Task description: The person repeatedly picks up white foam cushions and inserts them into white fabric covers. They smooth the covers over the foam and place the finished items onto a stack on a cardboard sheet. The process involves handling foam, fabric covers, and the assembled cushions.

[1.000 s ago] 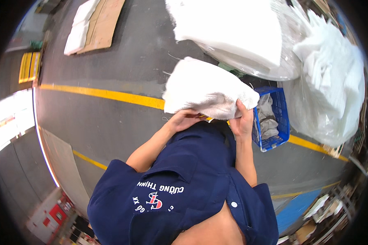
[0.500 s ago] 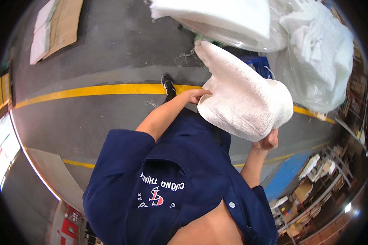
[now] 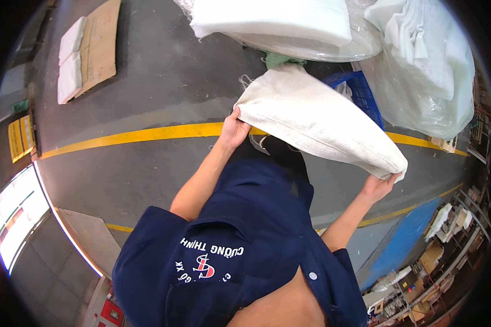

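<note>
One head-worn fisheye view looks steeply down, close over the person's chest, toward the floor (image 3: 147,163).

Factory or warehouse floor: grey concrete floor (image 3: 147,82) with yellow line (image 3: 147,133), bagged white padding (image 3: 420,71), blue crate (image 3: 360,92).
</note>
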`<state>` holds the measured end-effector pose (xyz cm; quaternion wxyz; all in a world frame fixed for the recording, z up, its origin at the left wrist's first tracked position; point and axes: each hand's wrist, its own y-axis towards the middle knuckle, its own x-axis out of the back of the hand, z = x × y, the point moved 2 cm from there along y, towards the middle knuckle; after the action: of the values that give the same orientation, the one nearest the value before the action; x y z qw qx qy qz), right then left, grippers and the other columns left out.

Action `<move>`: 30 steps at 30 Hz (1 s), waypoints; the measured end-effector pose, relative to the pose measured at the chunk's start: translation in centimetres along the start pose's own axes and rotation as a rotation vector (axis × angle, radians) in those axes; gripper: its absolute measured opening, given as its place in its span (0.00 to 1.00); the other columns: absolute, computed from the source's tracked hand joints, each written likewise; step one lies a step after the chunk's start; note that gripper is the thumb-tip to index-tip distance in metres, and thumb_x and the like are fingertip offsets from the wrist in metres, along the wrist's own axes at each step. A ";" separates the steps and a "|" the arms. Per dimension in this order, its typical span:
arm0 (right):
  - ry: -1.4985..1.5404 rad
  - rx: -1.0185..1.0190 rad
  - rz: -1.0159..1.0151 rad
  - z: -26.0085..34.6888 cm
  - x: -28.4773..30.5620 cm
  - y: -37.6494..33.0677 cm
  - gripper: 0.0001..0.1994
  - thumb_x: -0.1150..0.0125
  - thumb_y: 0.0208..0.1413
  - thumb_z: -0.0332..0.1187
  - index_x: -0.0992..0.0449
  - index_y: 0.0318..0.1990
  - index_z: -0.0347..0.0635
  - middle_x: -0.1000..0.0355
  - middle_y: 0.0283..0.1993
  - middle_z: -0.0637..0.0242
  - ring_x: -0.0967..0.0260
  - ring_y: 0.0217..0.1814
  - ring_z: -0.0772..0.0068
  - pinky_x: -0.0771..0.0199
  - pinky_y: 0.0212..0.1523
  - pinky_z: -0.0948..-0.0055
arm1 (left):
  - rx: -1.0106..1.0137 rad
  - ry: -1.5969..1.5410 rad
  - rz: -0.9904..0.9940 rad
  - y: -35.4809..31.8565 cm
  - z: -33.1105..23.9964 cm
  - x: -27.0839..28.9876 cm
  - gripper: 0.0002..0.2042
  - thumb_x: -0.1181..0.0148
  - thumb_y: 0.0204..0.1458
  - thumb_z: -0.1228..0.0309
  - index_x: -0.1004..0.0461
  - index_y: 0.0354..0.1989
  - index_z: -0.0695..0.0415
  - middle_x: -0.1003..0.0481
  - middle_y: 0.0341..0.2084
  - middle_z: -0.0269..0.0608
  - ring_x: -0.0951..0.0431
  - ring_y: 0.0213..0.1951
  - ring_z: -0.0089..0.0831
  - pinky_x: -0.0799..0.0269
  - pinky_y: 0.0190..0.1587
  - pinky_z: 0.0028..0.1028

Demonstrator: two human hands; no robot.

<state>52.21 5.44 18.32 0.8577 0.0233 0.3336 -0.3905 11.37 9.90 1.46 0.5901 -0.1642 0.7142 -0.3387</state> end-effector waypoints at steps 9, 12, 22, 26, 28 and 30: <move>0.051 -0.168 -0.011 0.7 3.6 5.1 0.22 0.55 0.68 0.43 0.35 0.59 0.36 0.34 0.61 0.56 0.39 0.65 0.58 0.42 0.68 0.54 | -0.011 -0.023 0.299 -4.6 2.5 -4.9 0.20 0.62 0.65 0.60 0.32 0.56 0.61 0.27 0.53 0.46 0.28 0.56 0.39 0.35 0.62 0.39; 0.004 -0.185 0.014 1.8 3.3 4.9 0.26 0.55 0.66 0.50 0.35 0.60 0.38 0.33 0.61 0.57 0.37 0.64 0.57 0.37 0.65 0.53 | -0.017 0.313 0.100 -6.6 3.0 -4.4 0.20 0.55 0.62 0.57 0.31 0.54 0.58 0.26 0.51 0.42 0.26 0.53 0.36 0.34 0.60 0.38; 0.020 -0.108 0.174 5.9 0.9 4.1 0.31 0.62 0.65 0.58 0.38 0.64 0.44 0.35 0.63 0.56 0.35 0.63 0.53 0.31 0.60 0.48 | 0.198 0.803 -0.281 -5.9 6.8 1.1 0.15 0.51 0.63 0.68 0.29 0.51 0.67 0.25 0.47 0.48 0.21 0.44 0.33 0.21 0.43 0.31; 0.048 -0.032 0.091 6.9 -0.7 6.7 0.28 0.61 0.66 0.55 0.37 0.63 0.43 0.34 0.62 0.57 0.37 0.65 0.53 0.33 0.61 0.47 | -0.021 0.601 -0.177 -5.2 5.9 0.8 0.12 0.48 0.62 0.67 0.27 0.47 0.63 0.22 0.42 0.42 0.22 0.45 0.35 0.24 0.47 0.34; 0.040 -0.059 -0.048 7.0 0.9 8.7 0.27 0.59 0.67 0.53 0.37 0.63 0.42 0.35 0.63 0.57 0.38 0.66 0.55 0.35 0.63 0.49 | -0.286 0.363 -0.047 -4.9 7.0 -1.7 0.13 0.48 0.62 0.66 0.27 0.48 0.62 0.22 0.43 0.41 0.24 0.48 0.36 0.26 0.51 0.37; 0.043 -0.052 -0.177 6.5 3.6 10.4 0.26 0.58 0.67 0.50 0.36 0.62 0.40 0.36 0.63 0.58 0.38 0.66 0.56 0.37 0.64 0.51 | -0.347 0.158 0.056 -5.2 7.5 -4.7 0.18 0.48 0.62 0.58 0.30 0.53 0.58 0.25 0.49 0.43 0.26 0.52 0.39 0.29 0.55 0.41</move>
<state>64.65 8.32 18.96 0.8128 -0.0200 0.3628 -0.4554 18.88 6.96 7.87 0.5044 -0.2166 0.8102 -0.2055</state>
